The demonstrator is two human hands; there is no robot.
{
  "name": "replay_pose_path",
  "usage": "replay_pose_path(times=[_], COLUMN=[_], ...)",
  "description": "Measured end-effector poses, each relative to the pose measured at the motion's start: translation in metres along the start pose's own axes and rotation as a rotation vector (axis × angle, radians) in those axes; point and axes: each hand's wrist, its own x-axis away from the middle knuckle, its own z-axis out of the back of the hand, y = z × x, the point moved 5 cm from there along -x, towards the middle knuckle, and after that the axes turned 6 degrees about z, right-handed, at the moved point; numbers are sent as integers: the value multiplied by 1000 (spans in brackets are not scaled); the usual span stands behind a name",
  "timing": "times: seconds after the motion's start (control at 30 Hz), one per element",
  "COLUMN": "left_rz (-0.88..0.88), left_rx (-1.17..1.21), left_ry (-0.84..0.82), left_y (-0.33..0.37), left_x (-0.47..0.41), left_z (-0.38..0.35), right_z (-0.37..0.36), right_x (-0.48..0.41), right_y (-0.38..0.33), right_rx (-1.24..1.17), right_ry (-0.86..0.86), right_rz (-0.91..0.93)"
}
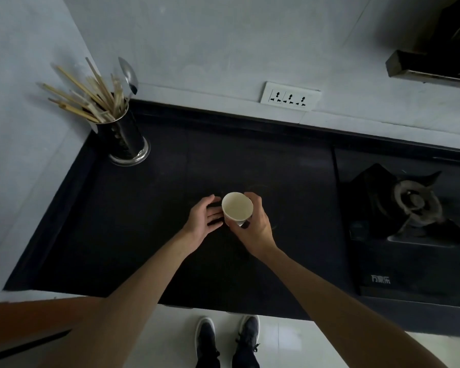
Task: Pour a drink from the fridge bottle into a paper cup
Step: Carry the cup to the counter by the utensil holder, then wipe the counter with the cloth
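A white paper cup (237, 207) is over the middle of the black countertop (149, 224), its mouth facing up and nothing visible inside. My right hand (254, 227) grips the cup from the right side, fingers curled round its wall. My left hand (203, 217) is just left of the cup with its fingers straight and palm turned toward it, fingertips close to or touching the cup's side. No bottle is in view.
A metal holder (124, 138) full of chopsticks and a spoon stands at the back left corner. A gas stove (409, 208) fills the right side. A wall socket strip (290, 96) is behind. My shoes (227, 343) are on the floor below the counter edge.
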Motion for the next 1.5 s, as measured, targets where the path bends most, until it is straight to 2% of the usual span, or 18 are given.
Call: replay_pose_path(times=[0.3, 0.47, 0.7, 0.87, 1.1, 1.3, 1.5], left_rz=[-243, -400, -647, -776, -892, -954, -1042], left_rx=[-918, -1243, -1627, -1771, -1895, -1934, -1966], left_ry=[-7, 32, 36, 97, 81, 45, -3], left_y=[61, 91, 124, 138, 133, 104, 55], left_x=[24, 42, 66, 91, 117, 134, 158], left_z=[-3, -22, -85, -133, -205, -271, -351], right_z=[6, 38, 129, 191, 267, 332, 408], right_x=[4, -1, -19, -21, 7, 54, 127], right_y=[5, 4, -19, -42, -57, -57, -34], right_rx=[106, 241, 517, 702, 788, 811, 811], right_ry=[-154, -283, -263, -270, -146, -32, 45], right_rz=[-155, -274, -279, -223, -200, -157, -194])
